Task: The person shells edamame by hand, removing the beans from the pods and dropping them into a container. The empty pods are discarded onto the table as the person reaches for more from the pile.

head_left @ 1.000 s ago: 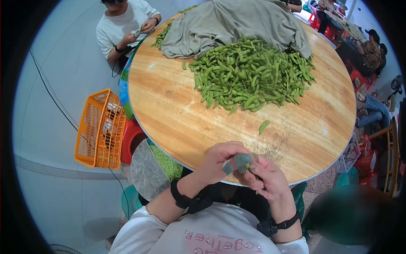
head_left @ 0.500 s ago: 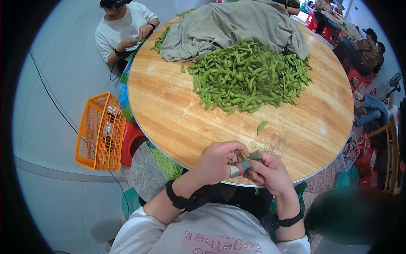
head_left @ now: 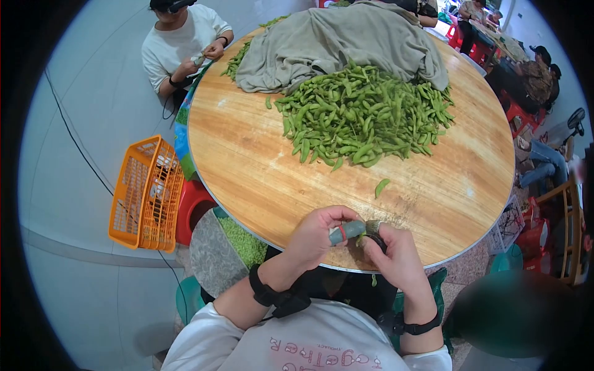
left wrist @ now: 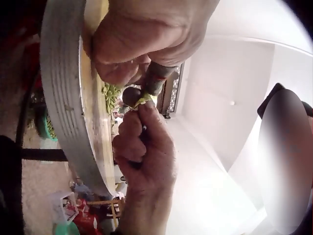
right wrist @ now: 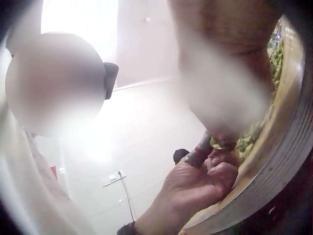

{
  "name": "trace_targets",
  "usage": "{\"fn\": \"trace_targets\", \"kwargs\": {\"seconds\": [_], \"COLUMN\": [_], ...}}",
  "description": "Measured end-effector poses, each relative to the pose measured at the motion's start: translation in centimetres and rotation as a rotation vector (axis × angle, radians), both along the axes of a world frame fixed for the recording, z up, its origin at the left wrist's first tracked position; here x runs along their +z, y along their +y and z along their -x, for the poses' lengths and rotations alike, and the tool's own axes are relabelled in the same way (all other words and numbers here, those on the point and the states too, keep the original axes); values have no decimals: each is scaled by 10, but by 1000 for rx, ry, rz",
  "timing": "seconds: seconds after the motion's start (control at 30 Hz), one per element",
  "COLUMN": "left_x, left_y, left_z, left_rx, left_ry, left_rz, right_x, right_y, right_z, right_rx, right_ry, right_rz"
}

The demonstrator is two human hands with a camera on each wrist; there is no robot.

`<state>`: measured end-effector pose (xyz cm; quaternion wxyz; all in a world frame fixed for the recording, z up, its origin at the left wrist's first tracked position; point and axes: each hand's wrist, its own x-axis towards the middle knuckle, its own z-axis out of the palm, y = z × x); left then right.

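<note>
Both hands meet over the near edge of the round wooden table (head_left: pixel 247 154). My left hand (head_left: pixel 312 238) has a grey cover with a red band on its thumb (head_left: pixel 348 232); its curled fingers hold one side of a small green pod (head_left: pixel 361 240). On the other side, my right hand (head_left: pixel 399 256) pinches the pod between thumb and a finger with a dark cover. The left wrist view shows the pod (left wrist: pixel 143 100) at the right hand's (left wrist: pixel 146 147) fingertips. The right wrist view shows the left hand (right wrist: pixel 198 188) close by, fingers curled. Beyond lies a pile of green pods (head_left: pixel 365 114).
A grey cloth (head_left: pixel 340 43) covers the back of the pile. One loose pod (head_left: pixel 382 188) lies between pile and hands. At the left are an orange crate (head_left: pixel 145 195), a red stool (head_left: pixel 193 207) and a container of shelled beans (head_left: pixel 241 241). Another person (head_left: pixel 182 46) sits at the far left.
The covered left thumb has swung up and now points toward the right hand. The right hand's covered finger and thumb have spread apart somewhat. The pod sits lower, between both hands' fingertips.
</note>
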<state>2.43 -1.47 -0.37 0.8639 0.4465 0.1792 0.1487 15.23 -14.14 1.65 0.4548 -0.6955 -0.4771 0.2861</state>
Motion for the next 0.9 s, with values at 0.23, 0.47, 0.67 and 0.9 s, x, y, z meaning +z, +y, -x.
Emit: {"fn": "trace_targets", "kwargs": {"seconds": [0.23, 0.47, 0.67, 0.9], "left_x": [-4, 4, 10, 4], "left_y": [-4, -4, 6, 22], "left_z": [7, 1, 11, 23], "left_rx": [-155, -59, -48, -27], "left_ry": [-180, -70, -75, 2], "left_rz": [349, -285, -225, -425], "right_x": [8, 13, 20, 4], "right_y": [-4, 1, 12, 49], "right_z": [-2, 14, 16, -31], "right_rx": [159, -36, -111, -220], "right_ry": [953, -138, 633, -357], "right_rz": [67, -21, 129, 112]}}
